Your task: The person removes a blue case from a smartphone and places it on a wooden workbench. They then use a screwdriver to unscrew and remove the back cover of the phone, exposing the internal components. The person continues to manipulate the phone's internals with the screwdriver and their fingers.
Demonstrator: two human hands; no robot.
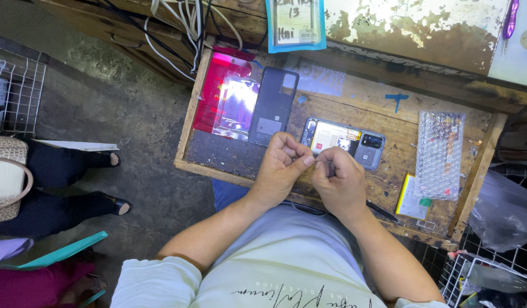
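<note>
- Nearest the lower edge of the frame, my forearms come up from my pale shirt and meet over the front edge of the wooden worktop [389, 102].
- My left hand [280, 165] is curled, thumb and forefinger pinched together on something very small at the fingertips; what it is I cannot make out.
- My right hand [339, 179] is also clenched, its fingertips touching the left ones, so both pinch at the same tiny spot.
- Just beyond my knuckles, centre frame, lies the opened phone [343, 140], back off, its pale inner plate and camera block exposed.
- Left of it lies the dark back cover [273, 105], removed and set aside, touching a shiny foil-wrapped part [236, 108] on a red mat [209, 97].
- I judge that opening is done; the phone still lacks its cover, so reassembly is left.
- To the right sit a bubble-wrap pouch [440, 154] and a flat yellow-edged battery [410, 199]; a black tool [382, 211] lies by my right wrist.
- Far upper edge: cables [178, 34] and a blue-framed card [296, 23].
</note>
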